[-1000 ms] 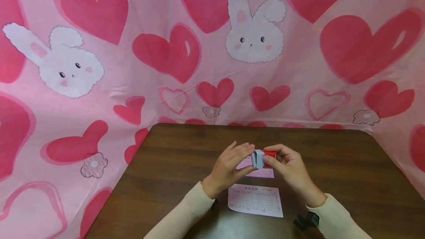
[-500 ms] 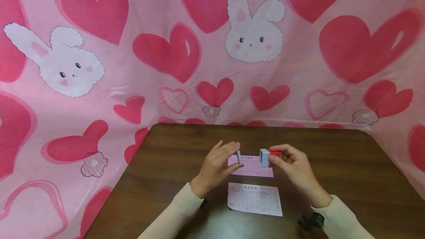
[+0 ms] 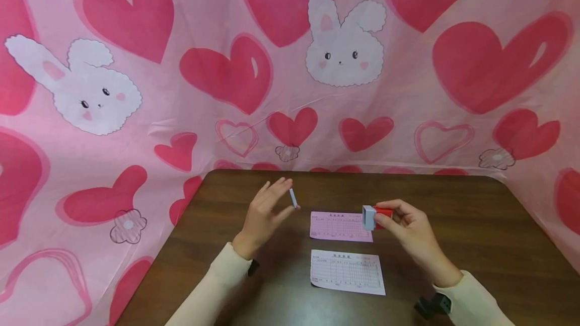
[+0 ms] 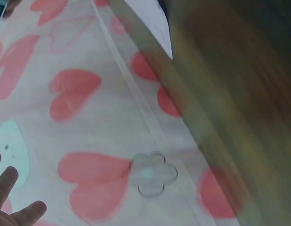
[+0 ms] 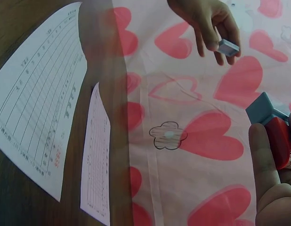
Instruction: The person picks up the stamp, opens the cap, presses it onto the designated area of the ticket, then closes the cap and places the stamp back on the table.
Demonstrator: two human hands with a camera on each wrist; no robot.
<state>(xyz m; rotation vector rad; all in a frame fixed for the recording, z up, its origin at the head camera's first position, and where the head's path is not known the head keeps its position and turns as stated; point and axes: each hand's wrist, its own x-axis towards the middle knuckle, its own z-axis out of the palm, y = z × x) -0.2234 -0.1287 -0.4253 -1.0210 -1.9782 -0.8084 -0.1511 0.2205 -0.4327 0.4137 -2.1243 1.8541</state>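
Observation:
My right hand (image 3: 414, 235) holds a red stamp (image 3: 384, 212) between thumb and fingers over the right part of the table. The grey-blue frame at its face end points left, toward the other hand. Off to the left and raised, my left hand (image 3: 262, 218) pinches a small flat grey-blue cap (image 3: 293, 198) between thumb and fingertips. In the right wrist view this cap (image 5: 229, 47) shows well apart from the stamp (image 5: 278, 141). Only some fingertips of the left hand (image 4: 13, 197) show in the left wrist view; the cap is out of sight there.
Two printed slips lie on the dark wood table (image 3: 217, 255) between the hands: a pink slip (image 3: 335, 228) farther off and a paler slip (image 3: 346, 271) nearer. A pink curtain (image 3: 199, 94) with hearts and rabbits hangs behind the table.
The cap has come off the stamp. My left hand has moved left and up with the cap; my right hand has shifted slightly right with the stamp.

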